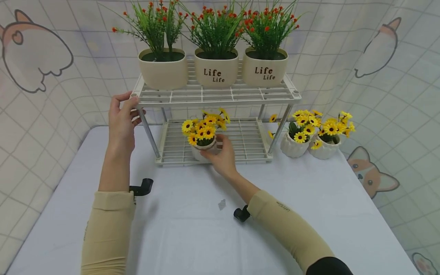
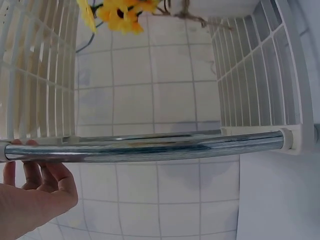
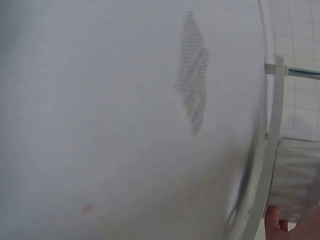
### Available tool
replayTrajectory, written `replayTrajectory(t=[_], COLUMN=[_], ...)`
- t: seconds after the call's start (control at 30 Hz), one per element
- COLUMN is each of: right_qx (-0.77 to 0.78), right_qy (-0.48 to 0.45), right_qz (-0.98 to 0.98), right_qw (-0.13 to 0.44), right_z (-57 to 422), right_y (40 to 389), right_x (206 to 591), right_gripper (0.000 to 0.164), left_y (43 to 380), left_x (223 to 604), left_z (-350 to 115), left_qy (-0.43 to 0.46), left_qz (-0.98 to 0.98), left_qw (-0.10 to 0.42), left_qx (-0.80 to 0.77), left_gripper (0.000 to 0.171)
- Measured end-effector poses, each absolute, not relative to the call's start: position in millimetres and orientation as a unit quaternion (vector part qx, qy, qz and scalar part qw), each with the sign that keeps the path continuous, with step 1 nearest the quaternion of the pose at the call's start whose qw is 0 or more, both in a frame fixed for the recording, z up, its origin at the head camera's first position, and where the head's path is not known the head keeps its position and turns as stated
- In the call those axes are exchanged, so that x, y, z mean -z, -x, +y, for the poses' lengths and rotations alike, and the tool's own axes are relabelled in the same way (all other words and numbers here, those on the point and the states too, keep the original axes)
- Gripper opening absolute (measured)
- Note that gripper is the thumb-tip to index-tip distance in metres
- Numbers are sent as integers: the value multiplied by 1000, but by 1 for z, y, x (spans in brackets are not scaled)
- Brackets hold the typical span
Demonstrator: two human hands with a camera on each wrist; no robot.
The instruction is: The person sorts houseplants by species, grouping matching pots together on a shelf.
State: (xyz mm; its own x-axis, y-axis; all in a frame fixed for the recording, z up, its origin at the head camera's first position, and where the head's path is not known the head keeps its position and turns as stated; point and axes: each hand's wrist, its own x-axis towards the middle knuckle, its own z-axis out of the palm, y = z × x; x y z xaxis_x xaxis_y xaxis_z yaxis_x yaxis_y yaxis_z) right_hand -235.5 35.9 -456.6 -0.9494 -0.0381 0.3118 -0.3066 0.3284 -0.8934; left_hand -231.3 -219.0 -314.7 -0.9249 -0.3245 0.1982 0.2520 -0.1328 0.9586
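Backdrop (image 1: 87, 89): a pale, tile-patterned sheet fills the upper frame in front of you.
Table (image 1: 192, 236): white-covered, spreading across the lower frame.
Rack (image 1: 220, 102): white wire in two tiers, upper centre, with three cream planters (image 1: 216, 70) on top.
Flower pot (image 1: 198, 154): small, whitish and upright at the lower shelf (image 1: 245, 144), near the frame's centre.
Matching pots (image 1: 295, 148): two on the table, right of the frame, beside the rack.
Right hand (image 1: 224, 157): your thumb and fingers hold the flower pot by its side.
Left hand (image 1: 122, 118): you grip the rack's corner, left of centre in the frame.
Weight: probably light enough for one hand, perhaps top-heavy.
Pot wall: looks stiff and perhaps slick; you can't tell ceramic from plastic, so treat it as breakable.
Yellow flowers (image 1: 204, 128): likely soft and bendy; they could snag on the wires above.
Best hold: keep your grip below the rim, clear of the petals.
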Motion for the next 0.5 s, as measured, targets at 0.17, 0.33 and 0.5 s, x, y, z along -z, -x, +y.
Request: replayTrajectory(t=[0.17,0.33,0.5], right_qx=[-567,-565,-565], right_qy=[-106,-107,-99], right_qz=[-810,-812,-814], right_qw=[109,103,97], right_z=[19,0,-14], right_y=[242,247,252], right_x=[456,458,460], right_gripper=[70,71,71], left_y=[232,233,232], left_x=[315,316,318], left_z=[-218,-220,-220], left_qy=[-27,-25,-19], left_qz=[-629,-620,-622], left_qw=[186,186,186], left_qx=[754,762,760], left_gripper=[27,27,28])
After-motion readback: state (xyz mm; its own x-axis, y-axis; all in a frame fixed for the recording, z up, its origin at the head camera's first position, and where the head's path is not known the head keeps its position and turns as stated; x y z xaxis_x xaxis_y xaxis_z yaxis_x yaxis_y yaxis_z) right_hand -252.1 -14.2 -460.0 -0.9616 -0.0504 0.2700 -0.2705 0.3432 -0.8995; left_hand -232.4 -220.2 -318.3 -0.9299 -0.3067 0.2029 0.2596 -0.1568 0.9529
